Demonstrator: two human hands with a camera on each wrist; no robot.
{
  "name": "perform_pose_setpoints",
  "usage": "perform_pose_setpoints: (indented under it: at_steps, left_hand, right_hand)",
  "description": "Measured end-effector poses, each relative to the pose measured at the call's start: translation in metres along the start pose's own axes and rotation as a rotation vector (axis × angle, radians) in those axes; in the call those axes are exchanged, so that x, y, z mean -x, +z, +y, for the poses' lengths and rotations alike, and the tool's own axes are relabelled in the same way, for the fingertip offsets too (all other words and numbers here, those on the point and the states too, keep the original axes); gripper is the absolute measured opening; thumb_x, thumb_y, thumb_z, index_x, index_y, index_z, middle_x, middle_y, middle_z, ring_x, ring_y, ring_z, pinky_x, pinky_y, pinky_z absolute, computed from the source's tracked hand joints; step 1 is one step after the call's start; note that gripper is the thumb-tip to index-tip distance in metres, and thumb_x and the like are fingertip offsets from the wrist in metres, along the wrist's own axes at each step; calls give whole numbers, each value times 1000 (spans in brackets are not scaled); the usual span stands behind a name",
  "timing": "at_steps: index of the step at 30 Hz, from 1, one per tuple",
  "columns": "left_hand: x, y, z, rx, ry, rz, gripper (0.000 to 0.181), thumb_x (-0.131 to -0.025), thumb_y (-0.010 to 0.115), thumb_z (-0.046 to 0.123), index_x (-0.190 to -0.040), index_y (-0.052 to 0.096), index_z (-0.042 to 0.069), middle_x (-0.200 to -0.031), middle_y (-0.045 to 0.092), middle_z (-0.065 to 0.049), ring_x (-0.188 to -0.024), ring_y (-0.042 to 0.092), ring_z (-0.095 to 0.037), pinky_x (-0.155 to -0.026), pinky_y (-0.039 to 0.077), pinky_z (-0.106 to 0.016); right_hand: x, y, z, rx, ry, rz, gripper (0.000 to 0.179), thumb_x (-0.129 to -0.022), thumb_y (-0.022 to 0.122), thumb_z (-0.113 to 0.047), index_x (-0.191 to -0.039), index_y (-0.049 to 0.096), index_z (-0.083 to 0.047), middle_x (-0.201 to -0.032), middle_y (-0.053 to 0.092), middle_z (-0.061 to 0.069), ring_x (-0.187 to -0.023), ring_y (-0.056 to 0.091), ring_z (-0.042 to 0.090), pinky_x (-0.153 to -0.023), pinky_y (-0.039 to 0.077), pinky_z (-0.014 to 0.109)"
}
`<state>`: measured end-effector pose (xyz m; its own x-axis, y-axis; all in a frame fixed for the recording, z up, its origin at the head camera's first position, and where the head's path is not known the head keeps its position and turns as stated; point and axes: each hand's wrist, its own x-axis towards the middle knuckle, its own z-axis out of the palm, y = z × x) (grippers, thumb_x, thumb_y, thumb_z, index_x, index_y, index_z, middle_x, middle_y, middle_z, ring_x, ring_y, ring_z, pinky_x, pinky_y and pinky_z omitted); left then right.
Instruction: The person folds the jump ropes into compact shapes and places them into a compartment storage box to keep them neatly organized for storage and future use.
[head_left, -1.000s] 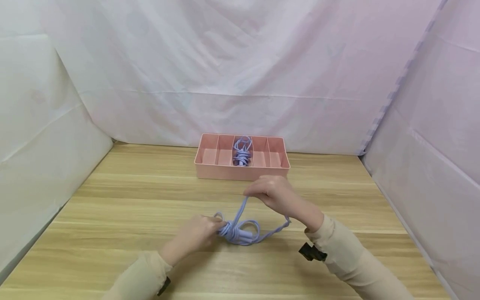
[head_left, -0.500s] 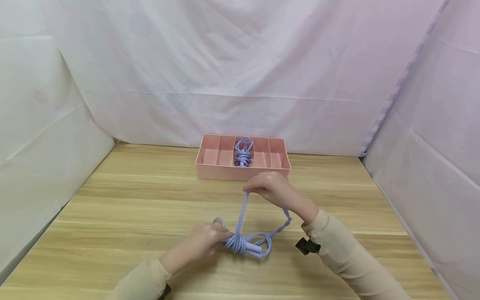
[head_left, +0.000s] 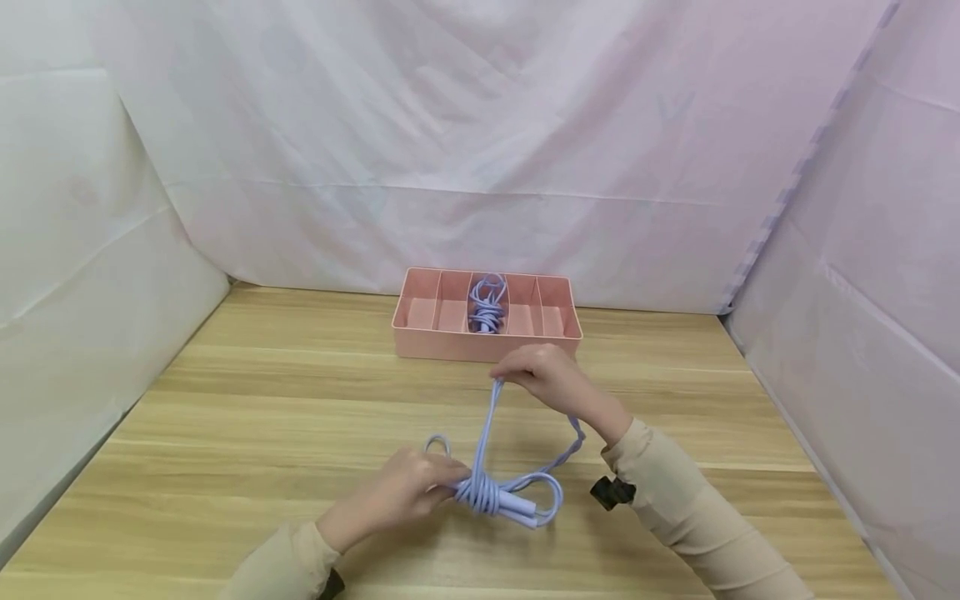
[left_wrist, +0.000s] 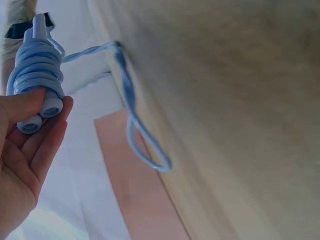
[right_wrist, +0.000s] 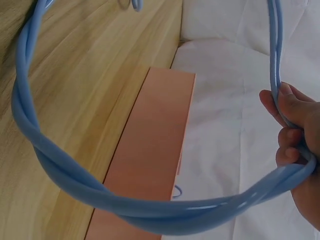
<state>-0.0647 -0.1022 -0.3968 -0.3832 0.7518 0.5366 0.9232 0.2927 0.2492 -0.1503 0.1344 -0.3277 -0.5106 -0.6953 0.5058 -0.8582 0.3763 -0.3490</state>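
A light-blue jump rope (head_left: 480, 493) has its cord wound several times round its two handles, held side by side. In the left wrist view, my left hand (left_wrist: 27, 135) pinches the handle ends (left_wrist: 51, 107) between thumb and fingers, below the coils. My right hand (head_left: 551, 379), raised ahead and to the right, grips the doubled cord, which runs taut down to the coils. The rest of the cord (right_wrist: 165, 210), twisted on itself, hangs from the right hand in a wide curve. A small loop of cord (head_left: 437, 442) sticks out behind the left hand.
A pink divided box (head_left: 450, 344) stands at the back of the wooden table (head_left: 262, 400), just beyond my right hand. A second wound blue jump rope (head_left: 486, 315) lies in its middle compartment. White cloth (head_left: 337, 225) hangs behind the table and on both sides.
The wound handles have come nearer to me and slightly right with the left hand. The cord between the hands has lengthened and drawn straighter. The right hand has stayed almost in place.
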Motion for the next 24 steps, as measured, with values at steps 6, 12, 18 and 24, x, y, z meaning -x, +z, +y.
perform_pose_setpoints:
  at_steps: [6, 12, 18, 24]
  left_hand:
    - [-7, -7, 6, 48, 38, 52, 23, -70, 69, 0, -92, 69, 5, -90, 70, -4, -81, 66, -11, -75, 50, -15]
    - [-15, -14, 14, 80, 87, 93, 22, -72, 68, -1, -93, 68, 5, -92, 69, -4, -84, 65, -10, -76, 50, -15]
    - [-18, -19, 15, 165, 36, 160, 28, -69, 67, -7, -96, 67, -1, -94, 69, -11, -86, 66, -18, -78, 50, -17]
    - [-22, -18, 11, 302, -83, 240, 31, -70, 67, -13, -99, 65, -5, -98, 67, -14, -90, 65, -23, -82, 50, -22]
  right_hand:
    - [2, 7, 9, -145, 68, -45, 11, -82, 63, -1, -90, 70, -2, -86, 69, 4, -79, 65, 12, -70, 52, 19]
    - [5, 14, 14, -328, 162, -115, 12, -84, 61, -3, -92, 70, 0, -85, 69, 8, -77, 64, 11, -68, 53, 22]
    - [10, 25, 21, -448, 244, -124, 14, -84, 61, -2, -93, 68, 4, -88, 68, 17, -80, 65, 12, -70, 54, 25]
    - [17, 41, 22, -562, 399, -120, 17, -85, 59, -3, -96, 67, 8, -87, 68, 17, -64, 57, 1, -56, 48, 17]
